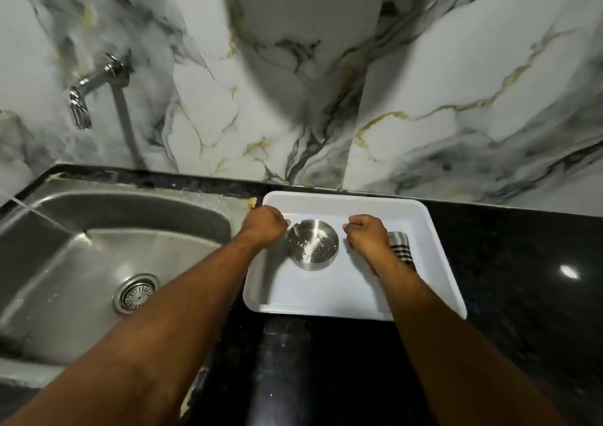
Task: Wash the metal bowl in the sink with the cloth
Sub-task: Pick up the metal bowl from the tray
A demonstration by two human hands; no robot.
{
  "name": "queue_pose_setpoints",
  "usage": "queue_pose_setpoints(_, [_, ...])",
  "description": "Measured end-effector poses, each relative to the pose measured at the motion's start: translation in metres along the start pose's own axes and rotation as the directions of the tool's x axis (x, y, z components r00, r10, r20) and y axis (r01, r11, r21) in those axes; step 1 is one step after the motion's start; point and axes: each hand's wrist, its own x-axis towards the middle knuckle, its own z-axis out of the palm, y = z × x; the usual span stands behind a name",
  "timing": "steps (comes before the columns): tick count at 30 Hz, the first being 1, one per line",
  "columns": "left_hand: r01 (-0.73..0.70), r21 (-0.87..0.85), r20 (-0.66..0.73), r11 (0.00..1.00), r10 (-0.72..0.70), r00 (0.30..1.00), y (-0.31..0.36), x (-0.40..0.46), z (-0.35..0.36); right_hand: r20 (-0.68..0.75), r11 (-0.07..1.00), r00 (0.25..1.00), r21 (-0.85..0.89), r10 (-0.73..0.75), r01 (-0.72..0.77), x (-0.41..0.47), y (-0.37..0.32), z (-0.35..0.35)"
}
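Marble-patterned wall tiles (424, 83), white with grey and gold veins, fill the upper part of the view, and a chrome wall tap (94, 89) juts from them at the left, its spout pointing down toward the basin. Below runs a speckled black stone countertop (522, 279). Set into its left side is a stainless steel sink (81, 246) with a round strainer drain (137, 293) in its floor.

Just right of the sink, on the countertop, lies a white rectangular plastic tray (421, 220), its long axis running left to right along the wall. Both bare forearms reach forward over the counter edge into it.

The small round metal bowl (312, 244) stands upright inside the tray, mouth facing up, left of the tray's middle; being round it has no long axis. White powdery specks are scattered across its inside.

A dark cloth with pale stripes (403, 246) lies in the tray to the right of the bowl, partly hidden under the right wrist.

The left hand (266, 225) is beside the bowl's left rim, fingers curled inward; the right hand (367, 233) sits beside the right rim, also loosely fisted. Whether either hand's fingertips touch the bowl, I cannot tell.
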Motion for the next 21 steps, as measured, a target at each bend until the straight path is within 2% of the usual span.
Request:
queue_pose_setpoints(2, [0.047,0.068,0.027,0.997,-0.049,0.998,0.001,0.007,0.013,0.01,0.998,1.0,-0.066,0.024,-0.023,0.009,0.009,0.008])
queue_pose_setpoints(4, [0.123,0.065,0.073,0.99,-0.128,0.989,-0.001,0.011,0.027,0.058,0.99,0.995,-0.118,0.084,-0.077,0.016,0.021,0.018])
queue_pose_setpoints(6, [0.128,0.099,0.112,0.987,-0.138,0.984,-0.003,0.015,0.039,0.069,0.984,0.992,-0.151,0.11,-0.098,0.02,0.029,0.029])
queue_pose_setpoints(9, [0.096,0.138,0.108,0.986,-0.111,0.988,-0.004,0.02,0.048,-0.002,0.962,0.997,-0.263,0.075,-0.073,0.027,0.032,0.039])
queue_pose_setpoints(13, [0.119,0.083,0.089,0.989,-0.126,0.988,-0.004,0.022,0.043,-0.073,0.949,0.997,-0.311,0.033,-0.054,0.023,0.025,0.042])
queue_pose_setpoints(16, [0.116,-0.043,0.042,0.992,-0.114,0.993,-0.003,0.021,0.026,-0.153,0.976,0.988,-0.216,0.001,-0.034,0.015,0.01,0.044])
queue_pose_setpoints(18, [0.124,-0.207,0.017,0.97,-0.123,0.992,-0.006,0.017,0.007,-0.153,0.998,0.988,-0.045,0.036,-0.043,0.006,-0.005,0.047])
queue_pose_setpoints(21, [0.149,-0.397,-0.02,0.906,-0.171,0.985,-0.017,0.006,-0.031,0.078,0.96,0.986,0.23,0.147,-0.162,-0.005,-0.032,0.057])
